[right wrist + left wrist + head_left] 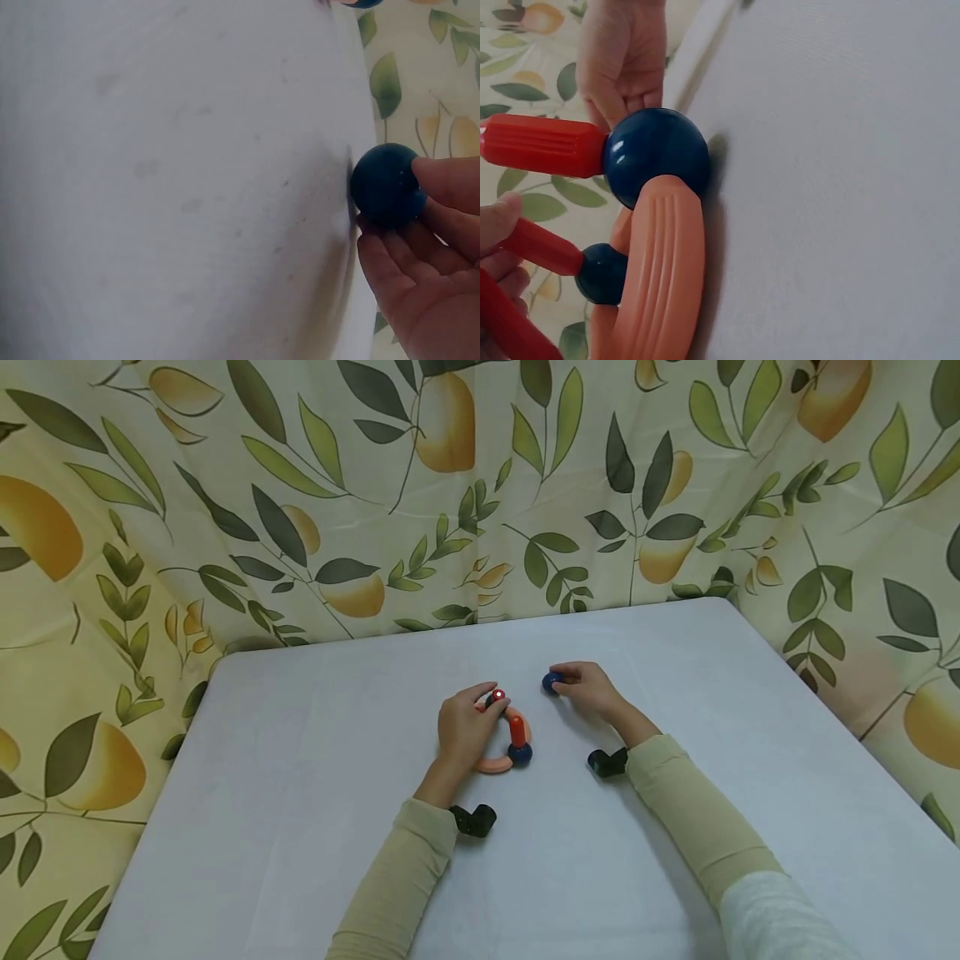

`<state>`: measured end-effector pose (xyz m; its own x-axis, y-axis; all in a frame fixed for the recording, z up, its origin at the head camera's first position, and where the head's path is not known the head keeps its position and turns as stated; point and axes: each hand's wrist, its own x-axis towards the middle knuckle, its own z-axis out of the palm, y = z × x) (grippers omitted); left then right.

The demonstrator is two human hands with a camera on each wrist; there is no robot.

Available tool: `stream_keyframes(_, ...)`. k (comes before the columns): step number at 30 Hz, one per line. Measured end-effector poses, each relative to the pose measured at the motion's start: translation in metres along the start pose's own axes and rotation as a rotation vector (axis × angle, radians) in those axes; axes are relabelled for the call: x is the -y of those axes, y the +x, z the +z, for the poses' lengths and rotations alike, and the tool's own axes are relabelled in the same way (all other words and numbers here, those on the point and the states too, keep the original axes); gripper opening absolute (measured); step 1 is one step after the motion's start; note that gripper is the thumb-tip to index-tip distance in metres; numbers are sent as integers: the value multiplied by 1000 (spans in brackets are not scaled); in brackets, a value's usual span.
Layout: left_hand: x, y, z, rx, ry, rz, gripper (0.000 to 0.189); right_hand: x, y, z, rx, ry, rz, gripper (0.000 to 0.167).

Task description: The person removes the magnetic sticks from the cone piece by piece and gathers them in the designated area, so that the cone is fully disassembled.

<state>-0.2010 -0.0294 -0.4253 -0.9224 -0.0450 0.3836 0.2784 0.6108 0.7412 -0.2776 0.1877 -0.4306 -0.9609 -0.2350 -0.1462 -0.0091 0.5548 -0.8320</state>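
Note:
My left hand (463, 727) pinches an upright red rod (546, 247) standing on a small blue ball (601, 274), part of a ring of curved peach pieces (667, 262) lying on the table. Nearer the front of that ring, a second blue ball (520, 754) carries another upright red rod (517, 731). Another red rod (514, 319) shows by the left fingers in the left wrist view; its far end is out of frame. To the right, my right hand (588, 687) holds a loose blue ball (386, 184) between thumb and fingers, close to the tabletop.
A white cloth covers the table (337, 860). Patterned curtains (450, 552) hang behind and beside it. A black wrist camera (474, 821) is on the left wrist and another black camera (606, 763) on the right.

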Motion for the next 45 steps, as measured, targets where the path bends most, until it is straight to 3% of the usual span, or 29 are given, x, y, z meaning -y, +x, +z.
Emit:
stream_keyframes(2,-1,-3,-5,4,49,33,33,2,-1,-1,7,-10,1,41)
stream_keyframes(5,-2,-12,-13,-19,117,132,34,5,-5,-3,-12,-17,11,44)
stream_keyframes(7,-4,-21,-19,-55,139,203,31,9,-10,-4,-47,-3,26,47)
stream_keyframes(9,-8,-31,-25,-74,128,234,27,13,-17,-6,-102,13,35,49)
stream_keyframes(11,-13,-40,-30,-30,103,202,27,18,-24,-7,-159,36,23,50)
stream_keyframes(15,-22,-53,-33,164,96,45,34,29,-40,-3,-223,93,-30,46)
stream_keyframes(18,-23,-55,-26,276,94,-48,41,34,-51,5,-198,133,-78,43)
stream_keyframes(21,-18,-53,-13,310,63,-92,45,37,-61,15,-150,144,-121,42)
stream_keyframes(28,-5,-47,6,291,41,-10,32,38,-72,30,-81,146,-163,40)
stream_keyframes(32,-4,-43,11,268,31,-40,20,40,-74,32,-32,162,-166,41)
stream_keyframes(38,-10,-42,13,238,46,-89,20,43,-73,39,10,151,-221,40)
stream_keyframes(45,-10,-42,13,212,74,-56,25,48,-71,52,12,51,-255,27)
